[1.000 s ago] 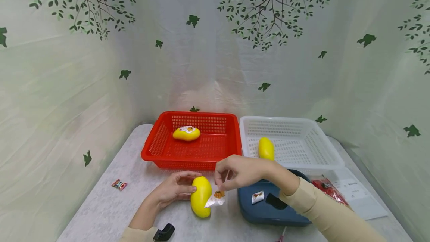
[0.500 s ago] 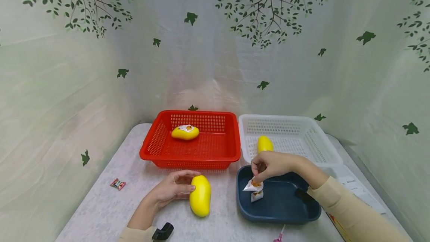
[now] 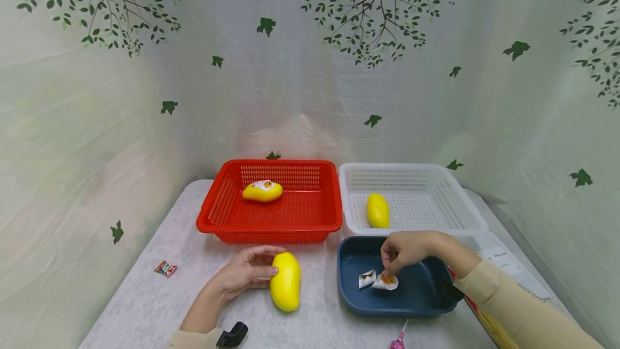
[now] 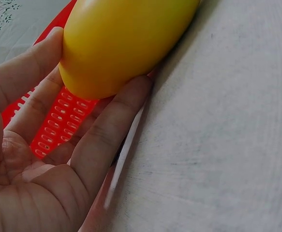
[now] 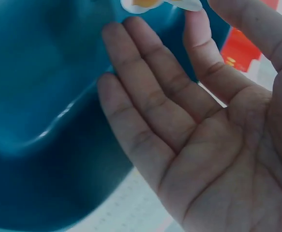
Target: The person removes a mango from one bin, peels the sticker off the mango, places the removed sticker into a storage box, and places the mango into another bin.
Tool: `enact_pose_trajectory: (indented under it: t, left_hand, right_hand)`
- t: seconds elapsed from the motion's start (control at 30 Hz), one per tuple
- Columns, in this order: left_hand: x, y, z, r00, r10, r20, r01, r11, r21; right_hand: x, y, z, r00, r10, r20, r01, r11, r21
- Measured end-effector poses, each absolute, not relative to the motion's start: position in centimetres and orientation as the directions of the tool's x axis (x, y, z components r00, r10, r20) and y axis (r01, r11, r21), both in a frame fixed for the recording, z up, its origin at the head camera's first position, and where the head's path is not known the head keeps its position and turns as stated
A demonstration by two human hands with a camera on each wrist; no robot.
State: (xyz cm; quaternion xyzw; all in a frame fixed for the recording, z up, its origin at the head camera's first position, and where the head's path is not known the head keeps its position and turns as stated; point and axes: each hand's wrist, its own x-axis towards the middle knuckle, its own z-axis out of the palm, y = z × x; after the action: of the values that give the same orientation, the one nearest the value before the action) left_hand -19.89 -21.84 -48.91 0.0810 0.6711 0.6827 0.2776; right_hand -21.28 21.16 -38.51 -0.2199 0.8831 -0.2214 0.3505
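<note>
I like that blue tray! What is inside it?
Inside the blue tray lie two small peeled stickers, side by side. The right hand touches one and covers part of the tray floor.

Bright even light, soft shadows, wide-angle edge bending, blurry wrist close-ups

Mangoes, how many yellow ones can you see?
3. One mango with a sticker in the red basket, one in the white basket, one on the table touching the left hand.
</note>
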Motion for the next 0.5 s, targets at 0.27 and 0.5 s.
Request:
enact_pose_trajectory:
  t: [0.27,0.5]
  left_hand:
    - [-19.9,-22.0,-49.0,-0.831,0.493,-0.257,-0.267,0.052,0.962]
    - [-19.9,-21.9,-48.9,-0.828,0.493,-0.266,-0.281,0.045,0.959]
  right_hand:
    - [-21.2,21.4,-40.2,-0.700,-0.450,-0.555,-0.228,0.877,-0.423]
    - [-21.0,20.9,-40.9,-0.750,-0.408,-0.520,-0.283,0.910,-0.305]
